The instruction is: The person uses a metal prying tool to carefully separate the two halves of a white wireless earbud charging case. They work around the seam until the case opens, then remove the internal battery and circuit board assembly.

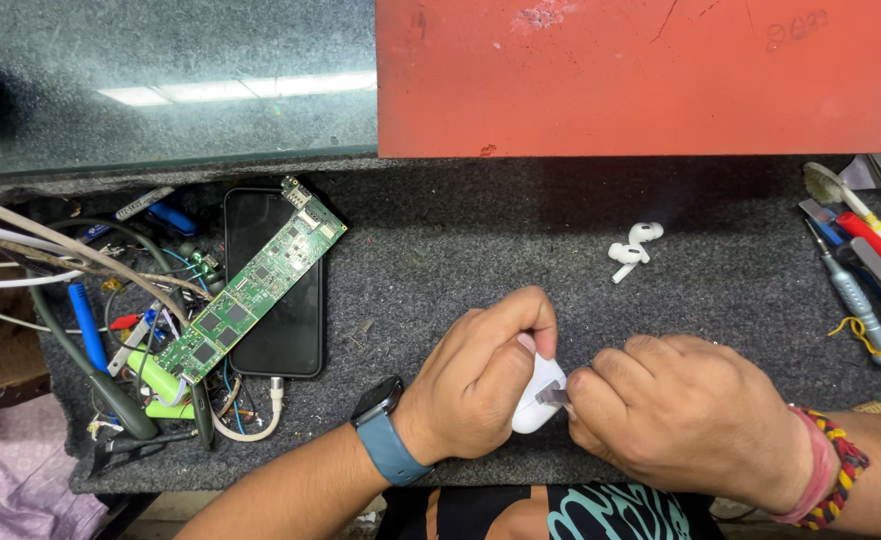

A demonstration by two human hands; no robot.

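My left hand (476,380) grips a small white earbud case (538,398) over the front of the grey mat (441,250). My right hand (676,410) pinches a thin metal tool (553,396) whose tip rests against the case. The rest of the tool is hidden inside my fingers. Two white earbuds (633,248) lie loose on the mat, a little beyond my hands. A blue-strapped watch (386,435) sits on my left wrist, and a beaded bracelet (836,465) on my right.
A green circuit board (256,285) lies across a black phone (276,330) at the left, beside tangled wires and green cells (156,380). Screwdrivers, tweezers and a brush (861,260) crowd the right edge. A red board (641,75) stands behind the mat.
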